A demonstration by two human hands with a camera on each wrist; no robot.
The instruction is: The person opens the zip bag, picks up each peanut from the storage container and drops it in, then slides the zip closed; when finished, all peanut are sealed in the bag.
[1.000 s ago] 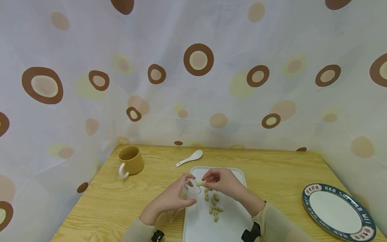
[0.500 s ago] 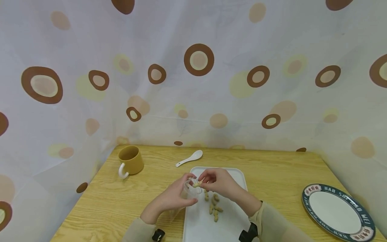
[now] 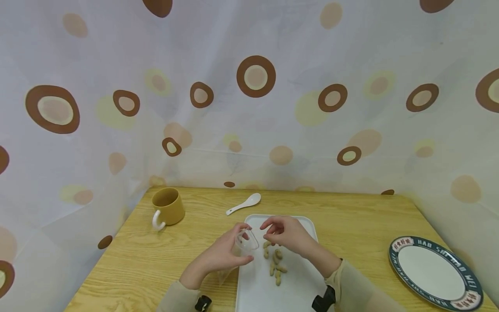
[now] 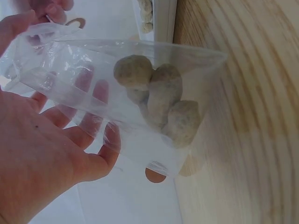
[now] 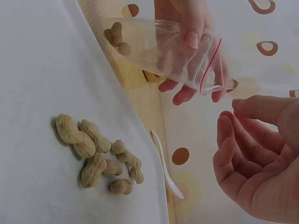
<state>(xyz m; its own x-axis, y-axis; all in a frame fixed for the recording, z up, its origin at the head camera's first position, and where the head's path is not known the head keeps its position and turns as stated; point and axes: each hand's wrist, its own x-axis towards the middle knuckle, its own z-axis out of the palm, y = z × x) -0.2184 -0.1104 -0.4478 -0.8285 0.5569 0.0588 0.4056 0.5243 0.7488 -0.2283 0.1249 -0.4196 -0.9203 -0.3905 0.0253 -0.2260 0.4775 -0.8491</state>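
My left hand point(image 3: 222, 253) holds a clear zip-top bag point(image 5: 140, 39) near its mouth, fingers and thumb around the plastic. The bag's red-lined opening faces my right hand, and its lower end hangs over the wood beside the tray. Several unshelled peanuts point(image 4: 163, 95) sit at the bottom of the bag. Just right of the mouth is my right hand point(image 3: 290, 236), loosely curled, with nothing between thumb and fingertips. Below it, several more peanuts point(image 5: 92, 170) lie clustered on a white rectangular tray point(image 3: 288, 294).
A white spoon point(image 3: 245, 204) rests on the wooden table point(image 3: 358, 216) behind the tray. At the back left stands a mustard mug point(image 3: 171, 210) with a white handle. A dark-rimmed oval plate point(image 3: 432, 274) lies on the right. Patterned cloth surrounds the table.
My right hand brought a peanut to the bag's mouth and let it go inside. It has since drawn back slightly to the right, while my left hand keeps its hold.
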